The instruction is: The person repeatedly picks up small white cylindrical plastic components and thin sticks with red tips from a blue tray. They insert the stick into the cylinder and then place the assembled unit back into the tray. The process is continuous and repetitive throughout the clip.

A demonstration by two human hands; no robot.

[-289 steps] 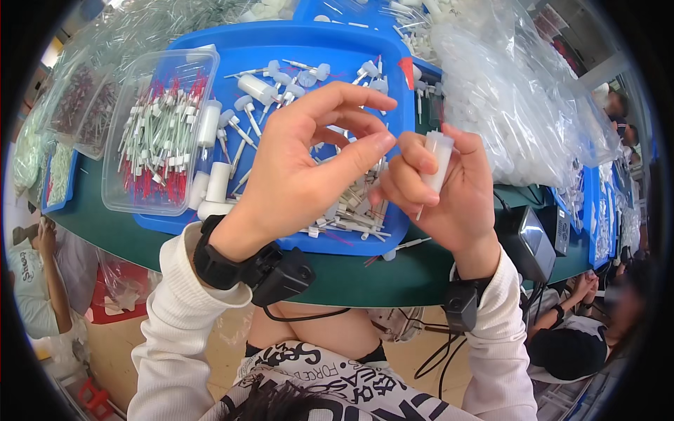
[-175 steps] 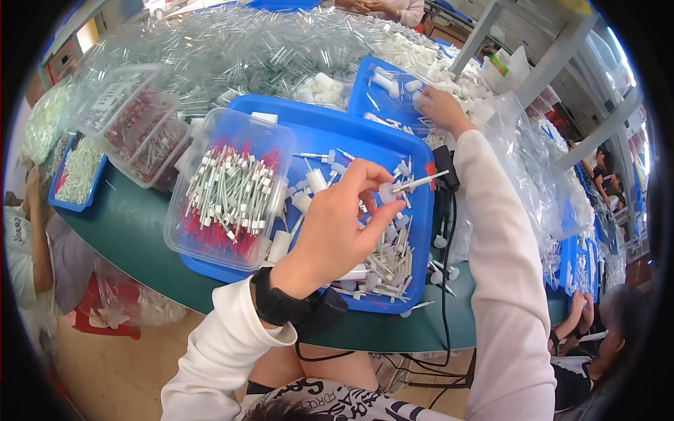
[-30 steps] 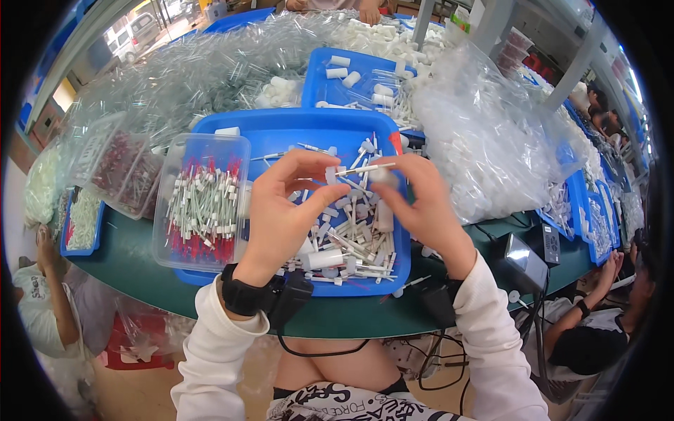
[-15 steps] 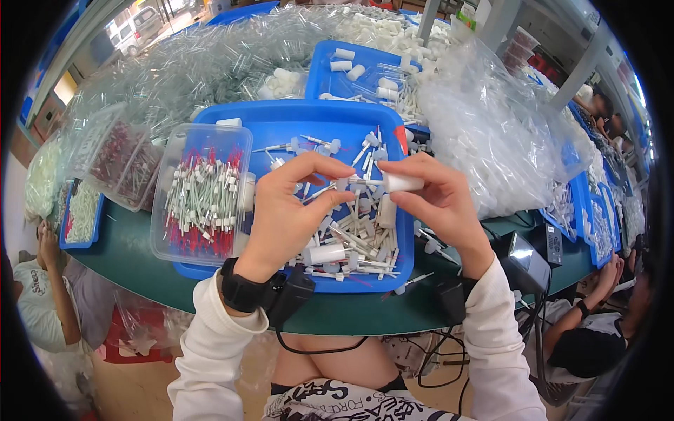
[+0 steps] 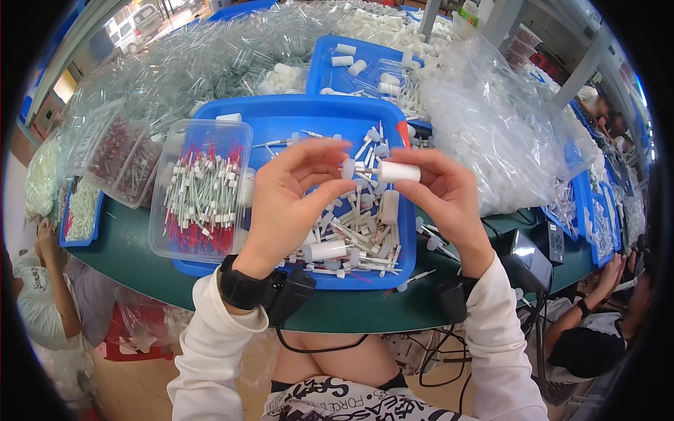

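A white plastic cylinder (image 5: 399, 172) is pinched between the thumb and fingers of my right hand (image 5: 449, 193). A thin rod sticks out of its left end, carrying a translucent cap (image 5: 347, 169). Close to that cap is my left hand (image 5: 288, 200), its thumb and fingers apart and the fingertips slightly blurred. Below both hands lies a blue tray (image 5: 281, 110) full of thin rod pieces with translucent caps. Another white cylinder (image 5: 326, 251) rests among them. A clear plastic box (image 5: 160, 210) of thin rods with white collars and red ends stands beside my left hand.
A second blue tray (image 5: 319, 67) with white cylinders sits farther back. Behind it spreads a big heap of clear plastic tubes (image 5: 210, 59); a clear bag (image 5: 491, 133) bulges at the right. A black box-shaped device (image 5: 526, 259) with cables stands right. Other people sit at both sides.
My left fingers have come away from the cap and spread apart. The white cylinder has turned slightly in my right fingers, and my right hand's grip has shifted a little.
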